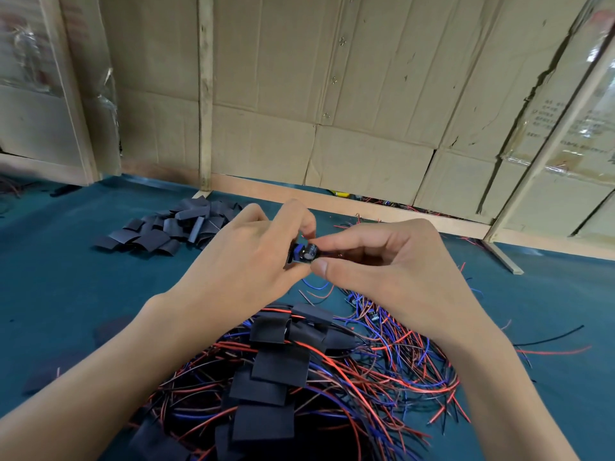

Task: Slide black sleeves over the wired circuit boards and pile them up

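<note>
- Head view, the step in hand: a small blue circuit board (301, 253) with a dark cylindrical capacitor on it is held up between both hands, above the tabletop (83, 287) and just past the pile of finished pieces
- The left hand (246, 257) is curled, its thumb and fingers pinching what looks to be a black sleeve around the board's far end; the sleeve itself is mostly hidden behind the fingers, so how far it is on cannot be told
- The right hand (382, 261) is pinched together, index finger on top and thumb below, closing on the capacitor end of the board
- The step is judged to be the sliding of the sleeve over the board; it would be done well if the sleeve mouth is kept squeezed open by the left hand while the board is pushed straight in by the right, with the wires trailing out behind and not folded inside
- The capacitor, being the tallest part, is the likeliest to snag on the sleeve edge
- How the task's things look: the loose sleeves (173, 227) lie flat, dark and matte in a heap beyond and to the left of the left hand
- The sleeved boards (276, 364) are stacked in an overlapping row below both hands, nearer the person, with red, blue and black wires (399, 354) spread under the right wrist
</note>
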